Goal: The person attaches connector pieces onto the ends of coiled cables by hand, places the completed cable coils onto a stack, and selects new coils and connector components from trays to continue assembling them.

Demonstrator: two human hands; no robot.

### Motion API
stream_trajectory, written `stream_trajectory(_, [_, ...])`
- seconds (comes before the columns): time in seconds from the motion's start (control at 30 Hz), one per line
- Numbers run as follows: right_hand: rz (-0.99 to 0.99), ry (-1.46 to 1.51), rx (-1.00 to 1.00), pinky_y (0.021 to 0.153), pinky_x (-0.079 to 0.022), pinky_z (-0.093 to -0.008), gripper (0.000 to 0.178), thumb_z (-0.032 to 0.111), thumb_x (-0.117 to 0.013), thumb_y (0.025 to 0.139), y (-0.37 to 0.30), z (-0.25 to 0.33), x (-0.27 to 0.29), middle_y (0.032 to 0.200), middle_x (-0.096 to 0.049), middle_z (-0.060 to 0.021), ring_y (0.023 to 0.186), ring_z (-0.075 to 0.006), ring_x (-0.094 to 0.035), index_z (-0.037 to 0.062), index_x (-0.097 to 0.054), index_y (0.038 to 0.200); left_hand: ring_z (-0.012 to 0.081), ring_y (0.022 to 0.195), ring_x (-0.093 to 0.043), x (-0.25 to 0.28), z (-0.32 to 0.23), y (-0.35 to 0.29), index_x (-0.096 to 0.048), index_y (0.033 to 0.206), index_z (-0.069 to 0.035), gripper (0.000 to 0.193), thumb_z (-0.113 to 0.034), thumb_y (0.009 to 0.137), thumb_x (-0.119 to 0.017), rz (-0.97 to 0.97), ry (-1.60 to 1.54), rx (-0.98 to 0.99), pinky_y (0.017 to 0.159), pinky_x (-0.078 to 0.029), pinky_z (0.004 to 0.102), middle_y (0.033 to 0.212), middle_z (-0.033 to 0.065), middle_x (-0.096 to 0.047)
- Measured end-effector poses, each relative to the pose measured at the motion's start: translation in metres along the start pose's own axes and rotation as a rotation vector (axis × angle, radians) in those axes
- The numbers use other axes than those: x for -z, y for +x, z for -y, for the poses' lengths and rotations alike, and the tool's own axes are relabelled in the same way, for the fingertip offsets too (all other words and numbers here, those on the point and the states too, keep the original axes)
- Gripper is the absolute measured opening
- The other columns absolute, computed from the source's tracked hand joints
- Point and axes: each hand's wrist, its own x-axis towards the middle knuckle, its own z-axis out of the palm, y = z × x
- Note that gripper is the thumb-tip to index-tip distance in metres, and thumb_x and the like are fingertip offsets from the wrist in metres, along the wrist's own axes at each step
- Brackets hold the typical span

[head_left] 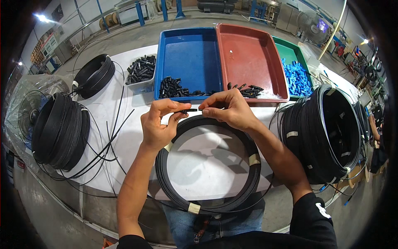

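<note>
1. The left hand (157,126) is partly closed, thumb and fingertips pinching a small black part (192,110).
2. The right hand (232,110) is closed in a pinch at the right end of that part; whether it grips the part itself or a cable end, I cannot tell.
3. The part is held above the table (130,145), just short of the blue tray's near edge.
4. Below both hands lies a cable coil (164,176), bound with pale tape (194,208); it overhangs the table's near edge.
5. The blue tray (188,56) has black connectors (172,88) heaped in its near left corner and strung along its near edge.
6. The red tray (248,54), touching it, has a few black pieces (251,91) toward its near left corner.
7. The green tray (287,49) carries blue connectors (296,79).
8. A bin (145,87) of black parts stands just left of the blue tray.
9. Left stack (62,133) and right stack (298,137) of coiled cable sit at the table's side edges; a smaller coil (94,76) stands toward the far left corner.
10. Loose cables (108,144) cross the table's left side.
</note>
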Motion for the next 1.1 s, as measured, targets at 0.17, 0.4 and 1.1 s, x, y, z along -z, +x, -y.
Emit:
stream_trajectory(0.17, [0.043, 0.059, -0.083, 0.050, -0.041, -0.0214, 0.014, 0.007, -0.076, 0.081, 0.000, -0.002, 0.006, 0.070, -0.070, -0.0049, 0.055, -0.0056, -0.056, -0.0024, -0.076, 0.091, 0.0267, 0.092, -0.072, -0.003, -0.006, 0.002, -0.042, 0.108, -0.006, 0.040, 0.020, 0.083, -0.060, 0.019, 0.022, -0.014, 0.077, -0.063, 0.0331, 0.095, 0.0190, -0.071])
stream_trajectory(0.4, [0.065, 0.062, -0.094, 0.046, -0.037, -0.0214, 0.014, 0.007, -0.077, 0.079, 0.001, -0.003, 0.001, 0.066, -0.068, -0.0048, 0.050, -0.0051, -0.052, -0.0026, -0.076, 0.089, 0.0253, 0.090, -0.073, -0.002, -0.005, 0.000, -0.041, 0.106, -0.006, 0.039, 0.019, 0.084, -0.061, 0.025, 0.035, -0.042, 0.073, -0.063, 0.0317, 0.093, 0.0183, -0.072])
stream_trajectory(1.1, [0.039, -0.264, 0.206, 0.058, -0.047, -0.0231, 0.014, 0.007, -0.074, 0.084, -0.004, 0.001, -0.001, 0.076, -0.071, -0.0070, 0.064, -0.0078, -0.060, -0.0047, -0.073, 0.093, 0.0212, 0.077, -0.073, -0.006, -0.012, 0.006, -0.069, 0.082, -0.003, 0.020, 0.014, 0.072, -0.071, -0.002, 0.143, -0.090, 0.065, -0.059, 0.0282, 0.085, 0.0114, -0.074])
